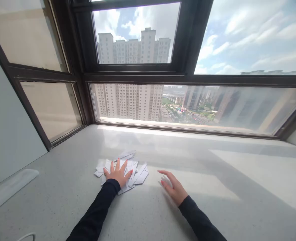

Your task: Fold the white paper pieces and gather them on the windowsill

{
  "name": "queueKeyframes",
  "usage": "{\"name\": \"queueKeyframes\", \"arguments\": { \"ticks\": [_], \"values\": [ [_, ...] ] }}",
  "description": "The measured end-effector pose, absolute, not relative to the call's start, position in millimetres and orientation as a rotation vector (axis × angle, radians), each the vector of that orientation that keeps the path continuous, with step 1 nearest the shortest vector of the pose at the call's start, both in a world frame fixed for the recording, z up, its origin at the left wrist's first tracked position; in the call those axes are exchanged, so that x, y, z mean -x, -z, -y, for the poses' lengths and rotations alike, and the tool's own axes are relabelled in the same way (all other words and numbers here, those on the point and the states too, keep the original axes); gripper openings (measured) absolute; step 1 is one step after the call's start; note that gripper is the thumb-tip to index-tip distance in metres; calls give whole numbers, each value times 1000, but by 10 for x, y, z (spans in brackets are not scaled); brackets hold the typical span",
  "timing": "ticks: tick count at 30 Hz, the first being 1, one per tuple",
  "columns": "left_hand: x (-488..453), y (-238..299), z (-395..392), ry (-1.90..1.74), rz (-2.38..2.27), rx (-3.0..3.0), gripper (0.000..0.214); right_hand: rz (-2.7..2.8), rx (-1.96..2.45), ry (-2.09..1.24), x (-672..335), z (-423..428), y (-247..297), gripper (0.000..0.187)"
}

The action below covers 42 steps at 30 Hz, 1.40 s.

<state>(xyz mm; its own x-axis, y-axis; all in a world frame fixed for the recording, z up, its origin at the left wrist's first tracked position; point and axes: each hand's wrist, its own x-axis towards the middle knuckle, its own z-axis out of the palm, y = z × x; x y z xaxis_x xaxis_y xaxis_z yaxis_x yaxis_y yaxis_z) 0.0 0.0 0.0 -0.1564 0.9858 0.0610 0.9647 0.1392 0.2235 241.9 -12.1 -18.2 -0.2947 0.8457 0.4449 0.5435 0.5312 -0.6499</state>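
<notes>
Resting palm-down on a loose pile of flat, angular, folded white paper pieces (140, 174), the bare left hand (117, 175) with red-tinted nails has its five digits fanned widely apart. The pile lies directly beneath these digits: paper shows in the gaps between them, beyond the fingertips on the window side, past the thumb to the right, out to the left of the little finger, and beside the wrist. The bare right hand (173, 189) is to the right of the pile, separated from it by a strip of the pale, speckled, glossy sill (142, 217). Its index finger and thumb stand apart with nothing between them; the remaining fingers are largely hidden, and whether the hand touches the sill cannot be told.

Counts: hands, two; long black sleeves (95, 211), two, one per arm; paper piles, one, its pieces numerous but overlapping too much for an exact figure; long whitish bars (14, 187), one, at the left edge of the sill; curved white cord-like loops (27, 236), one, partly cut off at the lower left; panes in the left-hand section of the dark brown window frame (137, 79), two.
</notes>
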Motion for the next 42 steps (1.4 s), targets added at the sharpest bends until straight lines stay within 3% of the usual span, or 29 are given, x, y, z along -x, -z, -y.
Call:
{"name": "queueKeyframes", "arguments": {
  "ticks": [8, 12, 18, 23, 28, 33, 40, 42],
  "values": [
    [-386, -110, 104, -542, -1856, -2285, 52, 1918, 1087, -376, -2397, 168, 245, 35],
    [-108, -203, 5, -731, -2115, -2203, 50, 1929, 1117, -411, -2395, 203, 229, 43],
    [249, 47, -87, -492, -2482, -1751, 50, 1934, 1084, -626, -2306, 258, 240, 42],
    [-67, 170, -50, -616, -2196, -1925, 49, 1905, 1095, -676, -2313, 234, 267, 35],
    [-343, 84, -25, -872, -1846, -1991, 49, 1851, 1150, -485, -2356, 207, 233, 32],
    [-284, 43, 34, -1089, -1760, -2103, 37, 1926, 1192, -251, -2359, 267, 123, 43],
    [-116, -65, -32, -993, -2070, -2080, 37, 2297, 1073, -229, -2151, 438, 9, 68],
    [-87, -98, -52, -1013, -2049, -2032, 37, 2330, 1050, -237, -2108, 447, 43, 65]
  ]
}}
